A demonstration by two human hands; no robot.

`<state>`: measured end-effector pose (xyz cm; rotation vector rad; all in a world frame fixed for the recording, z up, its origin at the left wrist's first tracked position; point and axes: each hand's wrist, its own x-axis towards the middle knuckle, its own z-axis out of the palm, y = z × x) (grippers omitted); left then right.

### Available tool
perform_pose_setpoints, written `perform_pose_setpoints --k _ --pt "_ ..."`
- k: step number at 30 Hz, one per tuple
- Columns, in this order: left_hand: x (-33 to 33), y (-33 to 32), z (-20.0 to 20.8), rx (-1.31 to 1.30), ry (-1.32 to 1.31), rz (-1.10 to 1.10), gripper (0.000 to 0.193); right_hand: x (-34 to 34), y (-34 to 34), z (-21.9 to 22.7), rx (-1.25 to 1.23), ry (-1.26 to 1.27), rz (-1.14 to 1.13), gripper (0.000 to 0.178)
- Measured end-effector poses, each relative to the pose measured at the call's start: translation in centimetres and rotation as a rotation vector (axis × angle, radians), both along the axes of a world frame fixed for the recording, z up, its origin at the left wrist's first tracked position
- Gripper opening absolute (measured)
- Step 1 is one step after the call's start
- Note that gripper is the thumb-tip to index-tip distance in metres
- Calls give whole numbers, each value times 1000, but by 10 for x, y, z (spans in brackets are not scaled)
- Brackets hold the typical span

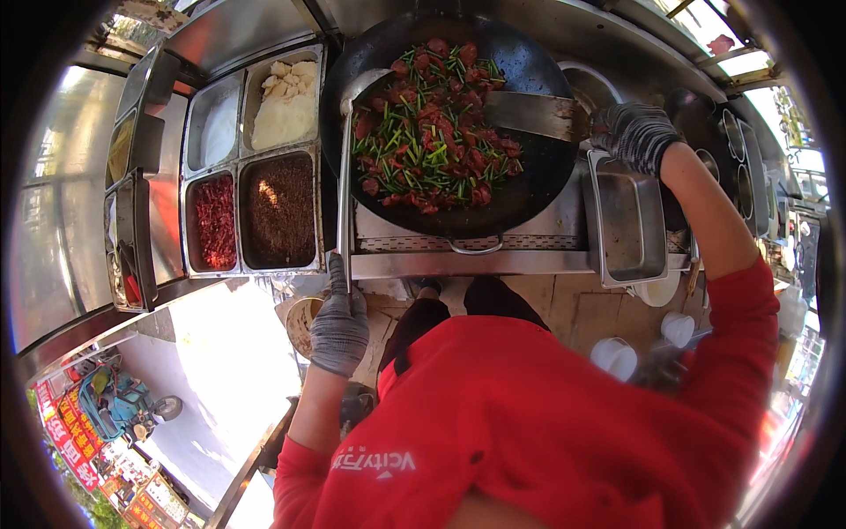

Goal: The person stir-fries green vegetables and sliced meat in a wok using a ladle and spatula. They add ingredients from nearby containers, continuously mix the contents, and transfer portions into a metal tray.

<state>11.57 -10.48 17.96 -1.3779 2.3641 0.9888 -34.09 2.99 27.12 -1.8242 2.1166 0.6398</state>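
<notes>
A large black wok (551,181) holds reddish pieces of meat mixed with cut green stems (432,132). In a grey knitted glove, my left hand (339,333) is closed round the lower end of a long-handled metal ladle (345,203). The ladle's bowl rests at the wok's left side, by the food. My right hand (636,137), gloved in striped grey, grips a wide metal spatula (531,115) at the wok's right rim. Its flat blade reaches left over the wok to the edge of the food. The glove hides most of its handle.
Left of the wok sits a metal seasoning tray (236,164) with white, red and dark brown contents. A rectangular steel pan (630,220) stands right of the wok. The steel counter edge (476,263) runs before me, with white containers (614,358) below it.
</notes>
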Motion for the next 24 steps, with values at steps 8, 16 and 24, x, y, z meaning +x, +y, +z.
perform_pose_setpoints --k 8,16,24 --pt "-45 12 -60 233 203 98 81 31 -26 -130 -16 -614 -522 29" --pt "-28 8 -2 198 275 177 77 45 -51 -88 -176 -260 -392 37" --pt "-83 -37 -37 19 145 40 77 -33 -15 -55 143 -96 -490 37"
